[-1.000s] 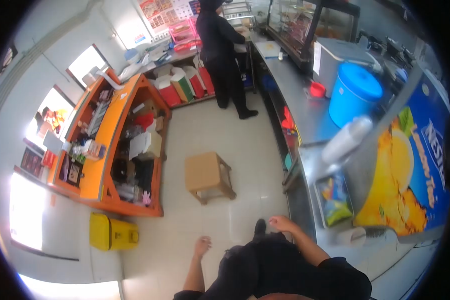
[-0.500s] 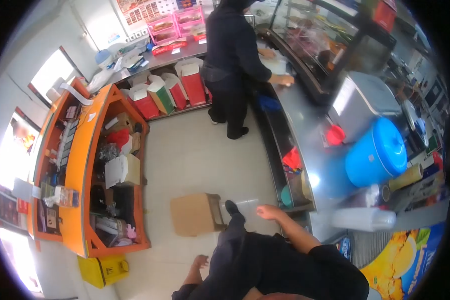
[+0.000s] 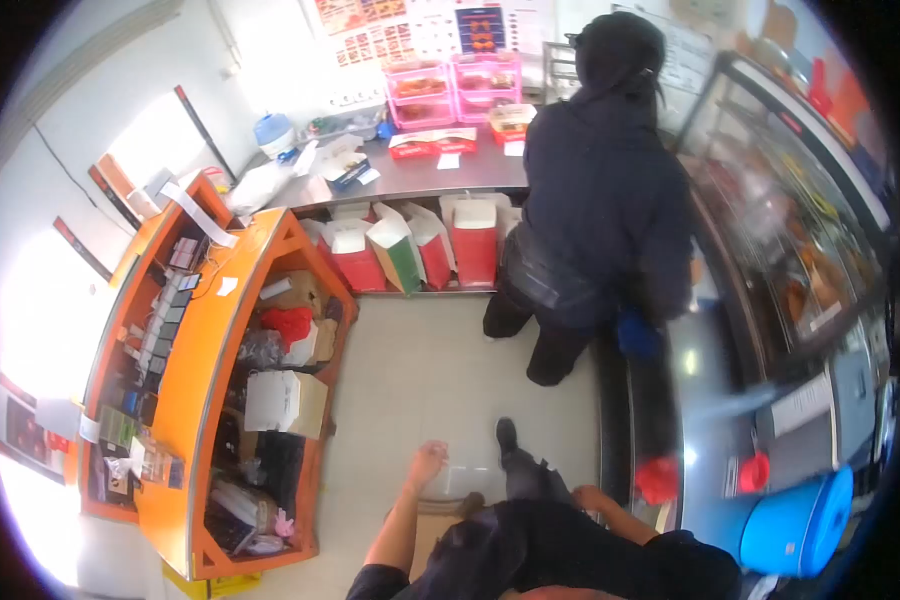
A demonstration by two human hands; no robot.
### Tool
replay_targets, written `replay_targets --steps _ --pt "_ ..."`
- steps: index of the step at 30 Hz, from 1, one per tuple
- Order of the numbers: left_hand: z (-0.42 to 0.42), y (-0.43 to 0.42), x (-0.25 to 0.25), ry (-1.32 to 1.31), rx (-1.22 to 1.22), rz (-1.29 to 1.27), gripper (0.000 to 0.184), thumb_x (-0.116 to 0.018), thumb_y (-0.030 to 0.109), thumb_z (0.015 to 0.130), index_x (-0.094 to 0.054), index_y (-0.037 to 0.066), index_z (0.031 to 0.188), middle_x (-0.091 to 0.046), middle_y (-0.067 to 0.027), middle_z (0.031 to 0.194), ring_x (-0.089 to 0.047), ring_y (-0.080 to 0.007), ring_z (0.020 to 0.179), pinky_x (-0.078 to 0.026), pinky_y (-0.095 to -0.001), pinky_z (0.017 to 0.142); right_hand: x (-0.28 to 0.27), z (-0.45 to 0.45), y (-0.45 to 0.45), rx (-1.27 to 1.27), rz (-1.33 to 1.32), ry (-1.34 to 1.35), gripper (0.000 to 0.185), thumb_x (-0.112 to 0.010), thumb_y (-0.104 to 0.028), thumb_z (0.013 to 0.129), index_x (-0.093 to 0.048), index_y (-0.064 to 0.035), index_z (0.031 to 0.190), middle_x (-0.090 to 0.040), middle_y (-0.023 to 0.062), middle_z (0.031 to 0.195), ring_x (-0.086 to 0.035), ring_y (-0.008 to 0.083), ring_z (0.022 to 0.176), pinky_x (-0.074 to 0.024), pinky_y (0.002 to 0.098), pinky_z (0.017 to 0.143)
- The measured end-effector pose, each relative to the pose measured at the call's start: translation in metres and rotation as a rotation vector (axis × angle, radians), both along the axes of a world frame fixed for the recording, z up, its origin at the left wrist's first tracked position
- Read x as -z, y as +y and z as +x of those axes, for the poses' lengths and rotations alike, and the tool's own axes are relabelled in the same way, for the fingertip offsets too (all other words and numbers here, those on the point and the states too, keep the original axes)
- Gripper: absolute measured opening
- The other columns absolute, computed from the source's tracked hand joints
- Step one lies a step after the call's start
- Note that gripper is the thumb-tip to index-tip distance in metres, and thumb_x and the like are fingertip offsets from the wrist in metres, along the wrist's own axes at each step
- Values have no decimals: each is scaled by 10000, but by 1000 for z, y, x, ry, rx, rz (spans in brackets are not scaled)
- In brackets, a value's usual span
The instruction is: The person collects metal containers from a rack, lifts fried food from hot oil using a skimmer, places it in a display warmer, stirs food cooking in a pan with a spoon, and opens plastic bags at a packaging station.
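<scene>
My left hand (image 3: 430, 462) is held out over the tiled floor with nothing in it, its fingers loosely bent and a little apart. Close to my dark trousers hangs my right hand (image 3: 592, 498), small in view, its fingers too unclear to make out. It is nearest to the dark shelving under the right counter, where a red item (image 3: 656, 481) sits. Partly hidden below my left forearm is a brown cardboard box (image 3: 432, 535) on the floor. Neither hand visibly touches anything but the air around it.
A person in dark clothes (image 3: 605, 190) stands ahead at the right counter, beside a glass display case (image 3: 785, 220). An orange shelf desk (image 3: 195, 400) runs along the left. Red and green cartons (image 3: 400, 255) stand under the back counter (image 3: 440, 178). A blue bucket (image 3: 795, 525) is at lower right.
I have stepped forward, so the person and back counter look nearer and the cardboard box has slid beneath me. My left hand has swung forward; my right hand has swung back toward my body.
</scene>
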State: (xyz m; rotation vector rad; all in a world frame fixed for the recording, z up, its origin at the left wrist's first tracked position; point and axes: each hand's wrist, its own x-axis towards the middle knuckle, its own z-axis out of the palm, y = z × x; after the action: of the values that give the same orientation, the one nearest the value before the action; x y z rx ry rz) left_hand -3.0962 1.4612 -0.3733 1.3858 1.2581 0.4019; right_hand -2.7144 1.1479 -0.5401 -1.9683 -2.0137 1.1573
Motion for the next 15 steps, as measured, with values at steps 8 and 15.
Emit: replay_targets --steps 8,15 --pt "-90 27 140 514 851 -29 354 -560 360 826 -652 140 1087 -621 -127 1162 -577 -304 1085 -445 -391 955 -162 -12 386 128 32 327 328 -554 -331 895 -647 -50 1036 -680 128 984 -648 251 923 -496 351 794" --pt "-109 110 122 526 482 -233 327 -573 314 824 -637 140 1093 -631 -111 1105 -566 -275 1029 -440 -372 896 -189 -52 510 -114 -152 370 289 -545 -296 894 -639 -60 1031 -672 126 973 -637 272 899 -491 368 785"
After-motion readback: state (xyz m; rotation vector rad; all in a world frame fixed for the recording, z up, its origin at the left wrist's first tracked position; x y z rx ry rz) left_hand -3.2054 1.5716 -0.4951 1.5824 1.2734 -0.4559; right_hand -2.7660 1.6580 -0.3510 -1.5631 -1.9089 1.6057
